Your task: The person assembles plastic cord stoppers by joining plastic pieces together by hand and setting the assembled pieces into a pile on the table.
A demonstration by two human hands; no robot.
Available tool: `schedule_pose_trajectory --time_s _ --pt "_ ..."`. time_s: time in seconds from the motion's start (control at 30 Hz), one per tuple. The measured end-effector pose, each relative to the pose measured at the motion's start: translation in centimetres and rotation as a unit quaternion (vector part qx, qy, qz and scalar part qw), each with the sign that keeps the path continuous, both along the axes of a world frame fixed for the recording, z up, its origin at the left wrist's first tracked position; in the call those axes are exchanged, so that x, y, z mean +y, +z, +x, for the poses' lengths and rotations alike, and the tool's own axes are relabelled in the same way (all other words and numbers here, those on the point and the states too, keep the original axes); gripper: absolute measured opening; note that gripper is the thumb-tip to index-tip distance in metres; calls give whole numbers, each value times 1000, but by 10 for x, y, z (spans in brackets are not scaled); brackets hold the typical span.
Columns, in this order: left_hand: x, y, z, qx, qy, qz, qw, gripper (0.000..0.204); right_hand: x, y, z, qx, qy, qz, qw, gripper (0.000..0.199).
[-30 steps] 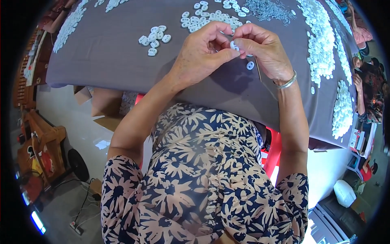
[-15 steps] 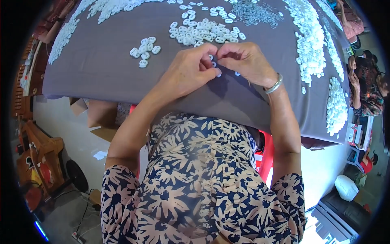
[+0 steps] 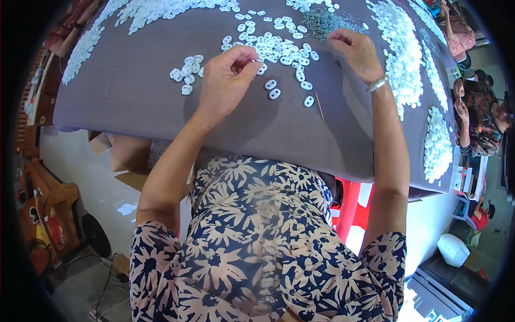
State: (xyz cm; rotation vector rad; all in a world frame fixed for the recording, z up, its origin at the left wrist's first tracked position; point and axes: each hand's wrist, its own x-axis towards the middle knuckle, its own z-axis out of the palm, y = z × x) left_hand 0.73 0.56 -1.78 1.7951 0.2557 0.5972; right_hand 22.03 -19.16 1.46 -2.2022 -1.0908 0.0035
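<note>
My left hand (image 3: pixel 228 78) is closed in a pinch at the near left edge of a heap of white oval two-hole pieces (image 3: pixel 273 45). Something pale shows at its fingertips, too small to make out. Over on the right, my right hand (image 3: pixel 358 56) has thumb and forefinger pressed together beside a pile of small grey metal bits, perhaps springs (image 3: pixel 324 24). Whether it grips one is hidden. Between the hands lie single white ovals (image 3: pixel 274 94) and a thin wooden stick (image 3: pixel 319 106). A small white cluster (image 3: pixel 188 70) sits left of my left hand.
Big white heaps spread along the far left (image 3: pixel 150 9) and right (image 3: pixel 399 59) of the grey cloth (image 3: pixel 134 102). A smaller heap (image 3: pixel 438 142) lies near the right edge. Other people (image 3: pixel 480 115) sit beyond the right side. Cardboard boxes (image 3: pixel 129 153) stand below the left edge.
My hands have parted: the left moved left, the right moved right and away to the metal bits. White ovals and the wooden stick under them now show.
</note>
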Motion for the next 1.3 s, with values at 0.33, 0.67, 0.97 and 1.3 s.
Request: schedule_pose_trajectory --time_s 0.33,0.67,0.97,1.3 --pt "-1 2 2 -15 -13 -4 1000 9 49 -25 27 -132 85 -77 985 16" --pt "-5 -2 3 -9 -11 24 1000 11 1 -19 -12 -92 116 -4 989 10" --pt "-6 -4 3 -15 -11 44 999 13 20 -23 -42 -86 192 12 978 9" --pt "-15 -1 0 -14 -34 39 999 14 10 -13 -48 1 173 -28 984 10"
